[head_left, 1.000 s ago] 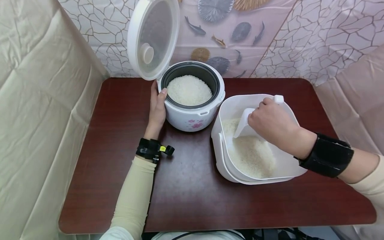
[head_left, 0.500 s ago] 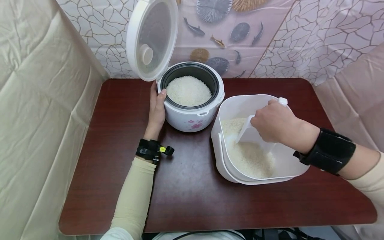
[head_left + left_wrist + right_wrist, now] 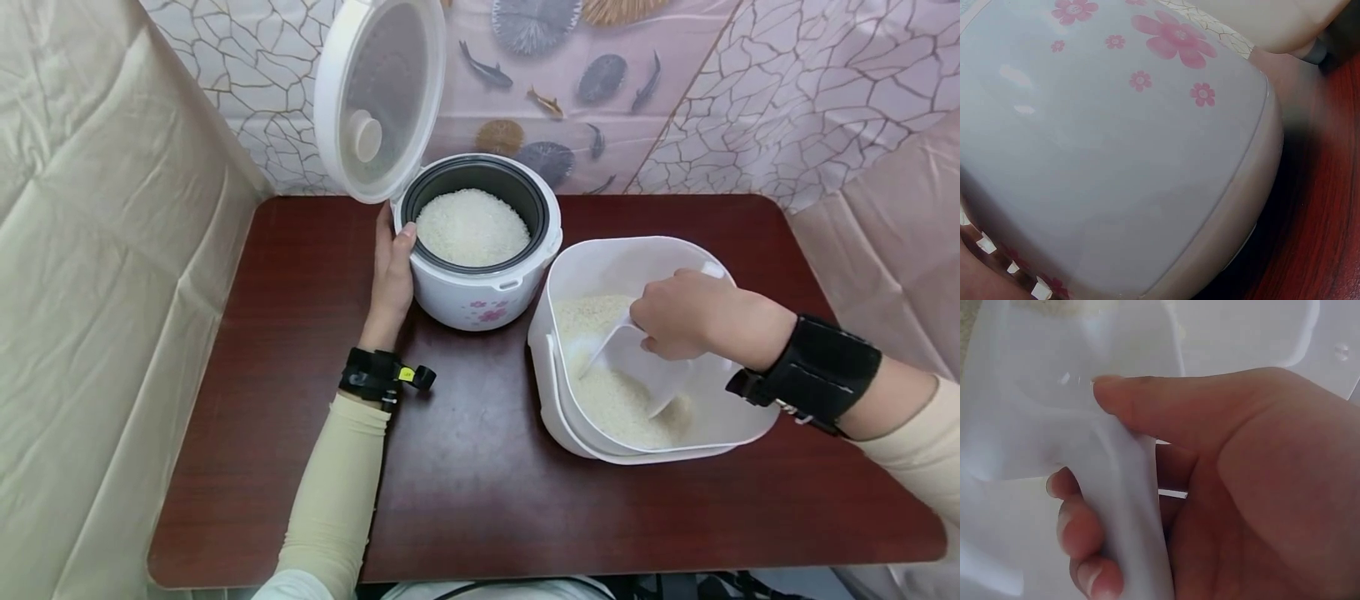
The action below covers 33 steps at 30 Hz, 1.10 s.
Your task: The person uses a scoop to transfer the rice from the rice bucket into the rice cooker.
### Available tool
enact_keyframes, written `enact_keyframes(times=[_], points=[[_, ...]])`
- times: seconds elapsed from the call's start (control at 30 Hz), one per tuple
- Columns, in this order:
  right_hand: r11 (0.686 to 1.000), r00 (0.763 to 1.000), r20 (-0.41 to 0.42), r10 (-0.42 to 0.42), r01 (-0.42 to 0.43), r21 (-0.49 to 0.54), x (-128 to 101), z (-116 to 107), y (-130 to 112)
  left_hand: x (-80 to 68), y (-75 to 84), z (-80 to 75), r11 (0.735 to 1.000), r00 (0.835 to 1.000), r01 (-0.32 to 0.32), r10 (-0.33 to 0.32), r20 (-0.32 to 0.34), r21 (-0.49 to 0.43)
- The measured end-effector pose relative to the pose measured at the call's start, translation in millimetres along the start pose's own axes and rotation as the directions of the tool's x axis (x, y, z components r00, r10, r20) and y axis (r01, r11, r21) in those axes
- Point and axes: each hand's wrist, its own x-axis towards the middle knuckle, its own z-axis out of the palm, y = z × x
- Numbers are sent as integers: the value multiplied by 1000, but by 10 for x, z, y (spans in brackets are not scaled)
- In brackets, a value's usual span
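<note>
My left hand (image 3: 392,279) rests against the left side of a white rice cooker (image 3: 472,304), its thumb near the rim and its fingers stretched along the wall. White rice (image 3: 472,227) heaps in the cooker's dark inner pot (image 3: 525,187). In the left wrist view the flower-printed cooker wall (image 3: 1116,144) fills most of the picture. My right hand (image 3: 686,312) grips the handle of a white scoop (image 3: 648,367) inside a white rice bin (image 3: 551,392). The scoop's mouth dips into the bin's rice (image 3: 611,408). Fingers curl round the scoop handle (image 3: 1125,506) in the right wrist view.
The cooker's lid (image 3: 382,100) stands raised at its back left. Cooker and bin stand close together on a dark red table (image 3: 457,475). Patterned cloth (image 3: 810,108) hangs behind the table, and pale cloth (image 3: 97,292) covers the left side.
My right hand has moved slightly right and toward me. The scoop has turned and its mouth has shifted toward the near part of the bin's rice. My left hand stays on the cooker.
</note>
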Motion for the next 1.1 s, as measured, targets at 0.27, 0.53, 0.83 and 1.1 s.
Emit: enact_keyframes(times=[0.27,0.53,0.83,1.1], points=[[964,993,64,-97,78,254,100,126,87,-6,-5,-1,1000,1000,10,-10,8,5],[920,981,72,-177,139,366,190,224,102,11,-8,-4,1000,1000,26,-26,6,-5],[883,967,106,-230,161,441,260,261,117,-1,26,11,1000,1000,18,-18,-2,7],[876,959,120,-258,179,448,283,262,113,-5,13,3,1000,1000,-2,2,2,1]])
